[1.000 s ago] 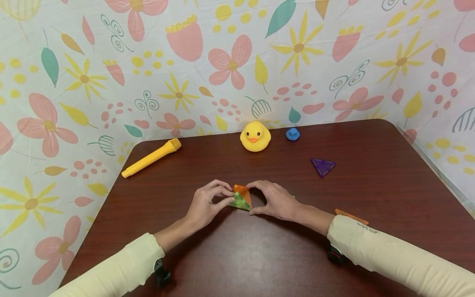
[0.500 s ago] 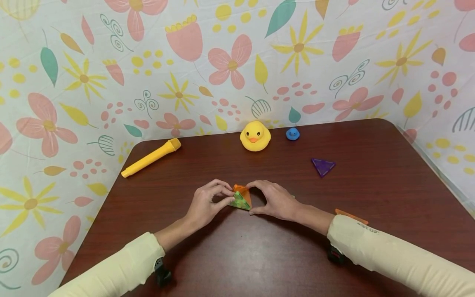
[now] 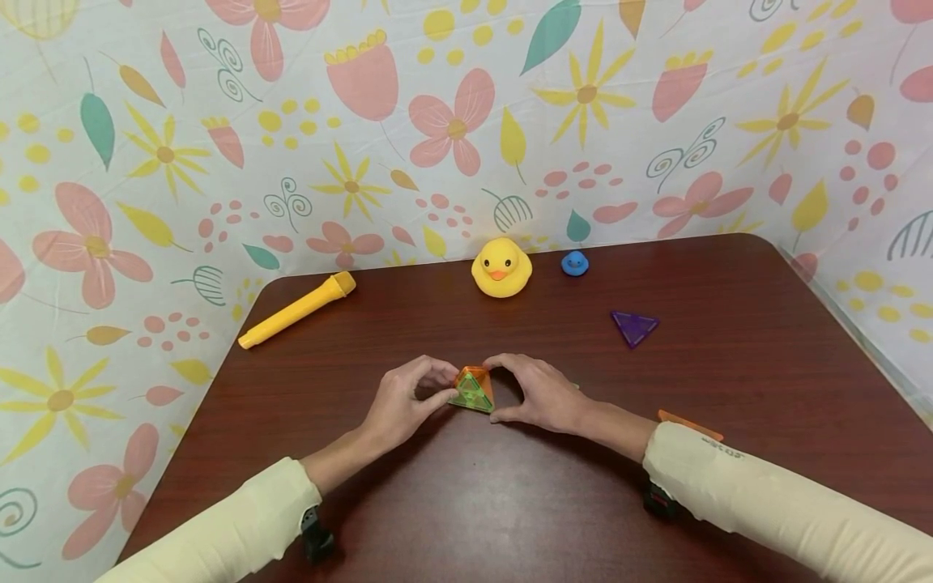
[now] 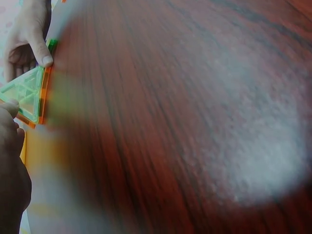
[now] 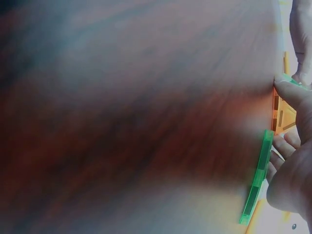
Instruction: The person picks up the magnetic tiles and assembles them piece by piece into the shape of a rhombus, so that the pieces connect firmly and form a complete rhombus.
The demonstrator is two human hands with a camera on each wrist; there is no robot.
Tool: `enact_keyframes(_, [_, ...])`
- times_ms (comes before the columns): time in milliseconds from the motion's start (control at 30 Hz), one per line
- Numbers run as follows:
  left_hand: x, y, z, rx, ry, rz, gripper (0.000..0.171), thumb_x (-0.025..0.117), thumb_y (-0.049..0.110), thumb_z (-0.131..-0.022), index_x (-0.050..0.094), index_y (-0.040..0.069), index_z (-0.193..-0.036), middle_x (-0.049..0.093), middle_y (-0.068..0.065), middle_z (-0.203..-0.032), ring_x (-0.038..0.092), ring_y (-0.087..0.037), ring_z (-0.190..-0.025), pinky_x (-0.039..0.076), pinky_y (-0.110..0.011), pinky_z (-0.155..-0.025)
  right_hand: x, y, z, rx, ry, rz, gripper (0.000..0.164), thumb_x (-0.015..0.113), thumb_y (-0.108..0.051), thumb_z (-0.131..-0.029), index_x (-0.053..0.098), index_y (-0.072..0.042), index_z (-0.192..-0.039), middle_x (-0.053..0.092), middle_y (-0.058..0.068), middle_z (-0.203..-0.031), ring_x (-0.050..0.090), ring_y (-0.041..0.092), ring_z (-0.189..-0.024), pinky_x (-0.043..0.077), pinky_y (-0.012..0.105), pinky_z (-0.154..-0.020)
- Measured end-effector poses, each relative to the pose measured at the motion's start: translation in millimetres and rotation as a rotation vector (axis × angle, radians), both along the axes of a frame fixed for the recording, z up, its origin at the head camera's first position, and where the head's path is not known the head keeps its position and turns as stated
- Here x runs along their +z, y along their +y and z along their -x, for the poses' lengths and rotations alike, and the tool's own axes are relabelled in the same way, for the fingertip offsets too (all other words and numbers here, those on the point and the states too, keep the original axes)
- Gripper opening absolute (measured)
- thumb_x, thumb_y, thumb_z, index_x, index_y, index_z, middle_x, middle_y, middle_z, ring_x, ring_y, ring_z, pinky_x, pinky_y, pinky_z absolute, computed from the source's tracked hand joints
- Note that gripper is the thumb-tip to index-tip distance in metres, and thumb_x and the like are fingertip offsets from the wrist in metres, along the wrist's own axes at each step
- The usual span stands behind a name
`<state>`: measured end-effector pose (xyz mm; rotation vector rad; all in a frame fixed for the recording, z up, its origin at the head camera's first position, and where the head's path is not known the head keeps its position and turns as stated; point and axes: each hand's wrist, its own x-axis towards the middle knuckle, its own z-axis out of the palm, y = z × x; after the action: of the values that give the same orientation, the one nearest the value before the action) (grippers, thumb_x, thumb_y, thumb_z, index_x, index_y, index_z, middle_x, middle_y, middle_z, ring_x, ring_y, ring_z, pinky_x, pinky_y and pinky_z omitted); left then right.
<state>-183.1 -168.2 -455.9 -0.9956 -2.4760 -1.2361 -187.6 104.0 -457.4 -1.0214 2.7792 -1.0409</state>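
At the table's middle, a translucent green triangular magnetic tile [image 3: 472, 393] leans against orange magnetic tiles [image 3: 478, 373], forming a small pyramid-like shape. My left hand [image 3: 408, 401] holds its left side, thumb at the green tile's lower left corner and fingers behind. The left wrist view also shows this green tile [image 4: 25, 92] above an orange edge. My right hand [image 3: 543, 393] grips the right side of the orange piece between thumb and index finger. In the right wrist view its thumb [image 5: 290, 92] lies by the orange tile [image 5: 285, 116]. The structure's back is hidden.
Another green tile [image 5: 256, 178] lies beside my right hand, mostly hidden in the head view. An orange tile [image 3: 691, 426] rests by the right sleeve, a purple triangle tile [image 3: 635, 328] farther back. Behind stand a yellow duck [image 3: 501, 268], blue duck [image 3: 575, 263] and yellow toy microphone [image 3: 297, 311].
The green tile has tilted up and back against the orange ones, its face now showing more. My left fingers have shifted slightly off its top. The right hand stays in place.
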Motion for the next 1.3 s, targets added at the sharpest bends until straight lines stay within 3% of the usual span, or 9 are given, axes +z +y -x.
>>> enact_keyframes(367, [-6.0, -7.5, -0.6, 0.005, -0.023, 0.136, 0.041, 0.089, 0.011, -0.088, 0.074, 0.014, -0.126, 0.074, 0.002, -0.112, 0.073, -0.011, -0.094, 0.06, -0.026, -0.082, 0.4, 2.3, 0.8, 0.016, -0.021, 0.003, 0.082, 0.096, -0.028, -0.081, 0.056, -0.003, -0.148, 0.063, 0.013, -0.145, 0.058, 0.03, -0.136, 0.048, 0.052, -0.11])
enact_keyframes(567, [-8.7, -9.6, 0.0, 0.03, 0.007, 0.19, 0.036, 0.089, 0.015, -0.088, 0.077, 0.015, -0.122, 0.076, 0.004, -0.107, 0.073, -0.009, -0.09, 0.06, -0.026, -0.08, 0.8, 3.7, 0.5, 0.021, -0.04, 0.019, 0.08, 0.096, -0.026, -0.082, 0.057, -0.003, -0.149, 0.062, 0.014, -0.146, 0.057, 0.032, -0.137, 0.048, 0.053, -0.111])
enact_keyframes(1300, [-11.1, -10.7, 1.1, 0.046, -0.001, 0.225, 0.028, 0.087, 0.016, -0.091, 0.079, 0.015, -0.118, 0.076, 0.006, -0.102, 0.071, -0.006, -0.087, 0.059, -0.025, -0.078, 0.1, 0.9, -0.2, 0.002, -0.026, 0.006, 0.076, 0.096, -0.026, -0.082, 0.06, -0.004, -0.145, 0.065, 0.012, -0.143, 0.059, 0.031, -0.134, 0.049, 0.052, -0.109])
